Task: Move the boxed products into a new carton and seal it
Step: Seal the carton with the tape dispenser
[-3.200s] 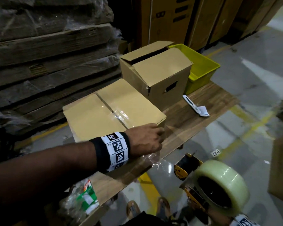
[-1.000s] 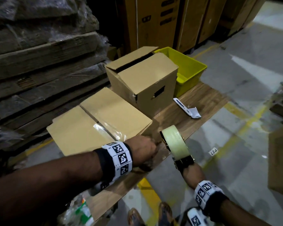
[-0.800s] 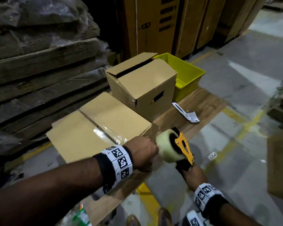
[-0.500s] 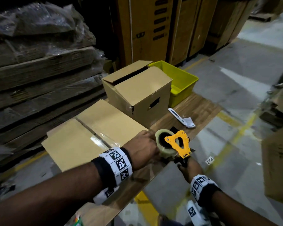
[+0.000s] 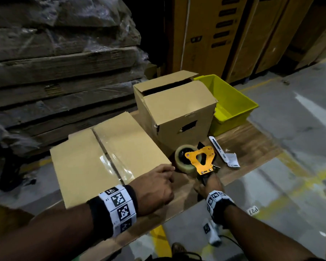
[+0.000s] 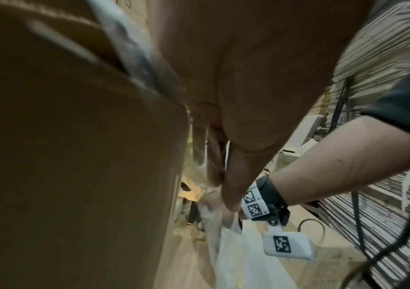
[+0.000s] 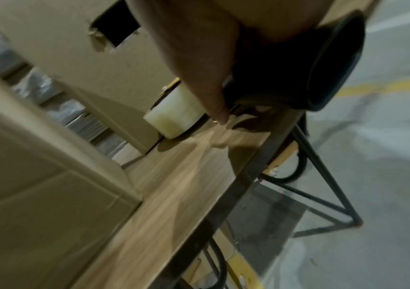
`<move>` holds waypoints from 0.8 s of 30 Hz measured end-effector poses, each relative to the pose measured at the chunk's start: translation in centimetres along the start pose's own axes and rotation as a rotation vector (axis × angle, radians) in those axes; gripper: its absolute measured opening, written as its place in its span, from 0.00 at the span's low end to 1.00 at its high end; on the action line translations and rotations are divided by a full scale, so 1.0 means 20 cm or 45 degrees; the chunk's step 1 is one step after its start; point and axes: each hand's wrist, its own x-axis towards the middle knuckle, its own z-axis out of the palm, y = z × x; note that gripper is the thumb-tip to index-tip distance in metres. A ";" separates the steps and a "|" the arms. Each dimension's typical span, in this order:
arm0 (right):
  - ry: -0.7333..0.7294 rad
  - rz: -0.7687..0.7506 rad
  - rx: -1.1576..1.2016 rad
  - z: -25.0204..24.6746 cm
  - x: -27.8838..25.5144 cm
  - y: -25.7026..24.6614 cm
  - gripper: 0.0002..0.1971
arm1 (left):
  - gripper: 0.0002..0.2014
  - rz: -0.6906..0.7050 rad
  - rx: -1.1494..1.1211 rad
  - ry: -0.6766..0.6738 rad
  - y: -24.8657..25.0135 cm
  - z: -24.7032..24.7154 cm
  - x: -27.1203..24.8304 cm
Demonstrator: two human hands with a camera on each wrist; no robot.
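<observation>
A shut brown carton (image 5: 105,159) with clear tape along its top seam lies on the wooden table (image 5: 248,147). My left hand (image 5: 156,185) is at its near right corner. In the left wrist view its thumb and fingers (image 6: 223,195) pinch a loose strip of clear tape (image 6: 228,244) hanging beside the carton's side (image 6: 75,156). My right hand (image 5: 207,185) grips the black handle of the orange tape dispenser (image 5: 198,161). The dispenser rests on the table just right of that corner, and its tape roll (image 7: 174,119) touches the wood.
A taller carton (image 5: 177,110) with loose top flaps and a hand hole stands behind the dispenser. A yellow bin (image 5: 231,102) sits at the table's far end. A white box cutter (image 5: 217,147) with a paper scrap lies right of the dispenser. Wrapped cardboard stacks rise at left.
My right hand lifted the tape dispenser from below the table edge and set it on the table beside the carton. The left hand stayed at the carton's near corner.
</observation>
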 end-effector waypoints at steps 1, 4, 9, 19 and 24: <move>0.000 -0.009 -0.040 0.00 0.00 -0.01 0.30 | 0.09 0.000 0.006 -0.006 0.00 -0.01 0.00; 0.000 -0.076 -0.096 -0.03 0.00 -0.02 0.29 | 0.07 -0.017 0.005 -0.045 0.01 -0.02 0.00; 0.122 -0.109 -0.271 -0.10 -0.15 -0.03 0.35 | 0.10 -0.023 -0.038 0.018 0.00 -0.02 0.00; -0.741 -0.731 1.205 -0.15 -0.84 -0.07 0.30 | 0.07 -0.010 -0.183 0.049 -0.02 -0.04 0.01; -0.501 -0.536 1.383 -0.01 -0.94 -0.11 0.06 | 0.07 -0.016 -0.280 0.008 -0.03 -0.05 0.01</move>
